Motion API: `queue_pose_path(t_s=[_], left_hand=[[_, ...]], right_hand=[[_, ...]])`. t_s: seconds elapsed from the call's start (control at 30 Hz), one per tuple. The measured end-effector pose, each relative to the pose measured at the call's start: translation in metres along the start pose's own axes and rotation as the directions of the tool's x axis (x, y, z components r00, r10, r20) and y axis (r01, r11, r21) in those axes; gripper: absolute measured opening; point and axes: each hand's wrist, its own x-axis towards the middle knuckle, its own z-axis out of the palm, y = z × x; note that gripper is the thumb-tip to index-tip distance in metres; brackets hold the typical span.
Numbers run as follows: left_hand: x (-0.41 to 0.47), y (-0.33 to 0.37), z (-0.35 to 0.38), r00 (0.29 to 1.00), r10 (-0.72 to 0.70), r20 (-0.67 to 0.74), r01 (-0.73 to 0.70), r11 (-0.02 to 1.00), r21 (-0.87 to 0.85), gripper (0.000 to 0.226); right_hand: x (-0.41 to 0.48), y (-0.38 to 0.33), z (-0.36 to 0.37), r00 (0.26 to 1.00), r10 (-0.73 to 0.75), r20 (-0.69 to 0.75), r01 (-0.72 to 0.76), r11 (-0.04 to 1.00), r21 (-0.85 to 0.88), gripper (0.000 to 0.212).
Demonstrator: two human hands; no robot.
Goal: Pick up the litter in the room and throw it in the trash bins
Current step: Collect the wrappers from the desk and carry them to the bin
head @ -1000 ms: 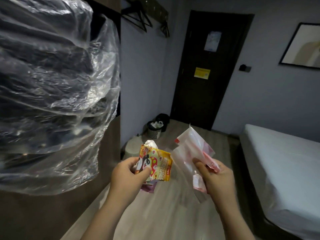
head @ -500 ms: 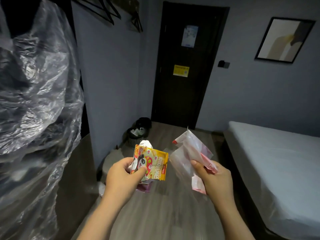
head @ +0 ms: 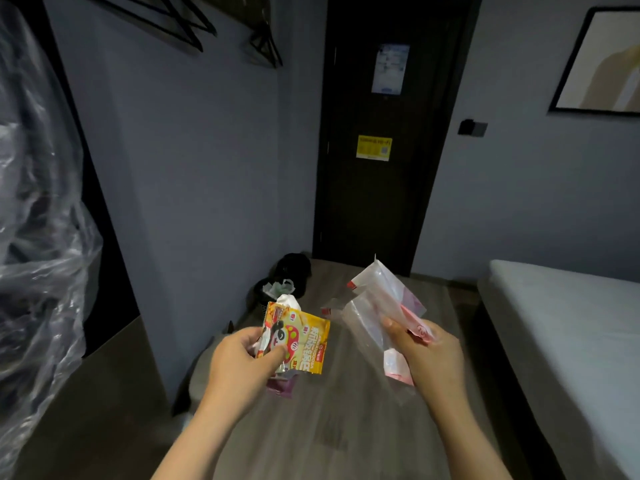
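The left hand (head: 239, 368) grips a small bundle of litter. Its thumb presses on the face of a yellow snack wrapper (head: 306, 344) with a cartoon panda print, and its fingers are curled behind. A crumpled white tissue (head: 287, 301) sticks up above the wrapper, and a purple wrapper (head: 282, 388) pokes out below it. The right hand (head: 429, 358) pinches a bunch of clear plastic bags (head: 384, 292) with red and pink print. Its thumb lies on top and the bags fan upward and to the left. Both bundles are held in the air over the wooden floor (head: 329, 431), side by side but not touching.

Beyond the left bundle, a dark mesh trash bin (head: 258, 295) with white litter in it stands on the floor against the grey wall. A second black bin (head: 294, 268) sits just behind it, beside the dark door (head: 377, 209). The tissue covers part of the mesh bin.

Compared with half a second ago, the view has moved closer to the door, which now fills more of the upper frame. The bins sit lower in the picture, just above the left hand's bundle (before, a strip of floor showed between them). The crinkled plastic sheet (head: 34, 265) has slid further toward the left edge, and less of it shows. The hands hold the same things in the same grips, and their spacing is almost unchanged.

A bed (head: 571, 327) with a pale cover runs along the right side. A framed picture (head: 599, 64) hangs on the wall above it, and black hangers (head: 173, 26) hang at the top left.
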Motion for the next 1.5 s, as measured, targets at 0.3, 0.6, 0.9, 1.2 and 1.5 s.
queue_pose_path(t_s=[0.3, 0.6, 0.9, 1.2, 1.5], left_hand=[[0.115, -0.008, 0.053, 0.997, -0.061, -0.045, 0.063, 0.997, 0.046, 0.005], [0.275, -0.036, 0.067, 0.990, -0.125, -0.067, 0.127, 0.992, 0.016, 0.006], [0.435, -0.055, 0.052, 0.981, -0.195, -0.020, 0.195, 0.980, -0.035, 0.012], [0.562, -0.078, 0.079, 0.968, -0.243, -0.055, 0.240, 0.969, -0.056, 0.006], [0.723, -0.086, 0.120, 0.957, -0.238, -0.167, 0.253, 0.965, 0.070, 0.013]], right_hand=[[0.125, 0.029, 0.040, 0.995, 0.034, 0.095, -0.036, 0.999, 0.020, 0.015], [0.253, 0.052, 0.132, 0.995, 0.043, 0.092, -0.043, 0.999, -0.004, 0.016], [0.368, 0.060, 0.239, 0.986, 0.109, 0.126, -0.104, 0.993, -0.051, 0.011], [0.491, 0.105, 0.311, 0.975, 0.185, 0.124, -0.165, 0.974, -0.154, 0.018], [0.650, 0.145, 0.390, 0.947, 0.208, 0.243, -0.180, 0.975, -0.132, 0.015]])
